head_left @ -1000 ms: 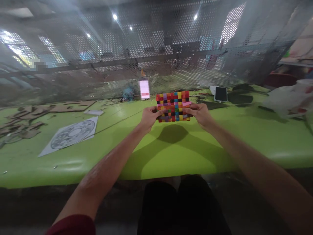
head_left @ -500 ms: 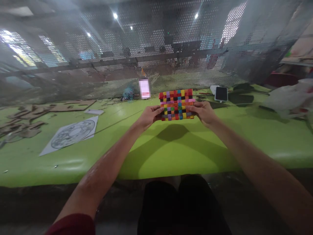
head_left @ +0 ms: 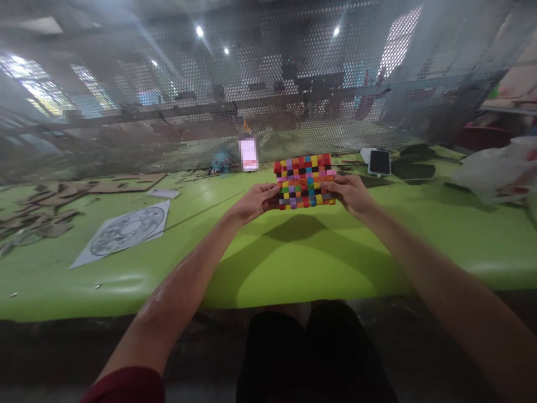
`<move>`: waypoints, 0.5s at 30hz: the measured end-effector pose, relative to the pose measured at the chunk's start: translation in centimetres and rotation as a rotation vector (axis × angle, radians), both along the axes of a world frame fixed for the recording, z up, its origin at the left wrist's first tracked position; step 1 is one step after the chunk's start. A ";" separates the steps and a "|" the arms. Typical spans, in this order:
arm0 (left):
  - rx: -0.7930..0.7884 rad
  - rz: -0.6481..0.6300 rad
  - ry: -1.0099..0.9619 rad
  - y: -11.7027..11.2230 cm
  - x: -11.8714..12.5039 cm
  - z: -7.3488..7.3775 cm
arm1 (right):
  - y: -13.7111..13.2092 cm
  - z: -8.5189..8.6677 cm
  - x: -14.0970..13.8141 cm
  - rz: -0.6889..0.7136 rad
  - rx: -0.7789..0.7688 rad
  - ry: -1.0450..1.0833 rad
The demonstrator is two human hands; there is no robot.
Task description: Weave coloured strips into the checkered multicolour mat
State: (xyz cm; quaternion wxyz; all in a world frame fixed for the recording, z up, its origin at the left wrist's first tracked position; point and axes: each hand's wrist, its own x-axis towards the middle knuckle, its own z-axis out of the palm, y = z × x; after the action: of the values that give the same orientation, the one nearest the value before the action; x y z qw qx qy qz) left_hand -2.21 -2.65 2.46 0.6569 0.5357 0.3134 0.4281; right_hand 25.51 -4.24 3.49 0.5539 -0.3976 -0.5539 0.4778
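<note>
A lime-green table point(head_left: 293, 263) is backed by a perforated metal screen point(head_left: 268, 84). A multicoloured block panel point(head_left: 305, 180) is gripped at its side edges by the left hand point(head_left: 253, 203) and the right hand point(head_left: 350, 193), and appears to be held just above the tabletop. A phone point(head_left: 379, 162) lies beyond it; a printed sheet point(head_left: 126, 230) lies well to the left.

A craft workshop: a green worktable point(head_left: 293, 263), cardboard offcuts point(head_left: 37, 210) at nine o'clock, a printed pattern sheet point(head_left: 126, 230) beside them, perforated metal screen point(head_left: 268, 84) at twelve.
</note>
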 end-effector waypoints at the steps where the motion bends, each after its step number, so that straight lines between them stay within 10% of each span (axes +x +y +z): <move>1: 0.007 -0.006 0.000 -0.1 0.0 0.1 | 0.0 0.0 0.0 -0.002 0.003 -0.004; 15: 0.199 0.230 0.046 -1.2 1.4 0.5 | -0.3 -0.2 -0.4 -0.032 0.060 -0.087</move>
State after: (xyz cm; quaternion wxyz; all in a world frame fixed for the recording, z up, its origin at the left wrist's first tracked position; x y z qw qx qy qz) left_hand -0.81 -3.86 2.99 0.5396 0.5686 0.3438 0.5171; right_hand 25.10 -4.49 3.33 0.5484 -0.4101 -0.5852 0.4344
